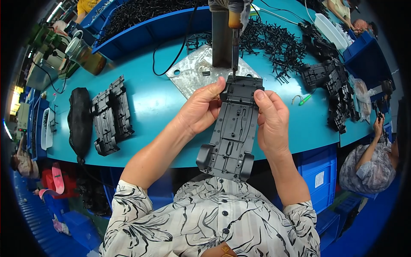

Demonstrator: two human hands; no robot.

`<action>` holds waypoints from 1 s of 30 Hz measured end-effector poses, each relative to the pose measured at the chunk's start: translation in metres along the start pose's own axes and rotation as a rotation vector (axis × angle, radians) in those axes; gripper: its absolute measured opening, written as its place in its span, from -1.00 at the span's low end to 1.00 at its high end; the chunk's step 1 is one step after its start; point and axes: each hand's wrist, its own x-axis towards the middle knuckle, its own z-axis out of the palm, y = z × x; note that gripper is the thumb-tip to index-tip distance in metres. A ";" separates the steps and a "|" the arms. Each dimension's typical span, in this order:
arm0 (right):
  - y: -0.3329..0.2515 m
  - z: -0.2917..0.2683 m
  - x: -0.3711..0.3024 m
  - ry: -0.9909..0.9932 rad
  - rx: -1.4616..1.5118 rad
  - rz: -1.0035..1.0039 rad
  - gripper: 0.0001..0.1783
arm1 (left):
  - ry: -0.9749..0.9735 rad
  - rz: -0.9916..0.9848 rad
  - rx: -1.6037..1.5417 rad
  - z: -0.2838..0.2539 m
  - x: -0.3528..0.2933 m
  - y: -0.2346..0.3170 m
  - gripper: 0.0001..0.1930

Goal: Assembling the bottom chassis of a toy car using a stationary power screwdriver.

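Both my hands grip a black plastic toy car chassis (231, 128), its far end under an upright power screwdriver (235, 47). My left hand (204, 105) pinches the chassis at its far left edge, thumb on top. On the opposite edge, my right hand (272, 118) holds it with the thumb pressed on the upper face. The screwdriver's tip meets or hovers just over the chassis's far left corner; I cannot tell which. Behind the chassis a metal base plate (188, 77) carries a square post (220, 43).
More chassis (112, 113) lie at the left beside a long black bag-like object (80, 124). A blue bin (145, 32) of small black parts stands at the back, with loose black parts (274, 45) spread right of it. Further chassis (332, 81) are heaped at the right; a co-worker (370, 165) sits beyond.
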 end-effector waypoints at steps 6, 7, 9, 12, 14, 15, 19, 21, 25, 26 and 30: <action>0.008 -0.012 0.002 -0.034 0.034 0.032 -0.67 | -0.010 -0.008 0.055 -0.004 0.001 -0.001 -0.58; 0.007 -0.010 0.001 -0.035 0.034 0.033 -0.67 | -0.009 -0.008 0.054 -0.004 0.001 -0.001 -0.58; 0.007 -0.006 0.000 -0.006 0.059 0.025 -0.68 | -0.018 -0.016 0.044 -0.004 0.001 0.000 -0.58; 0.007 -0.008 0.002 -0.031 0.036 0.020 -0.68 | -0.029 0.000 0.050 0.000 -0.001 0.003 -0.58; 0.007 -0.007 0.003 -0.033 0.031 0.022 -0.73 | -0.020 -0.005 0.044 0.000 -0.001 0.003 -0.58; 0.007 -0.007 0.003 -0.033 0.026 0.023 -0.77 | -0.012 -0.011 0.040 -0.001 -0.001 0.003 -0.58; 0.009 -0.010 0.005 -0.038 0.009 0.013 -0.78 | -0.018 0.002 0.054 -0.003 0.001 0.003 -0.59; 0.009 -0.011 0.006 -0.036 0.001 0.010 -0.77 | -0.011 0.007 0.045 -0.001 0.000 0.004 -0.59; 0.009 -0.012 0.006 -0.057 0.009 0.015 -0.77 | -0.010 0.018 0.065 0.000 0.000 0.005 -0.60; 0.012 -0.015 0.007 -0.067 0.041 0.043 -0.76 | 0.012 -0.006 0.051 0.000 -0.001 0.005 -0.61; 0.026 -0.016 0.011 -0.066 0.088 0.125 -0.73 | 0.090 -0.028 0.073 -0.004 -0.004 0.003 -0.65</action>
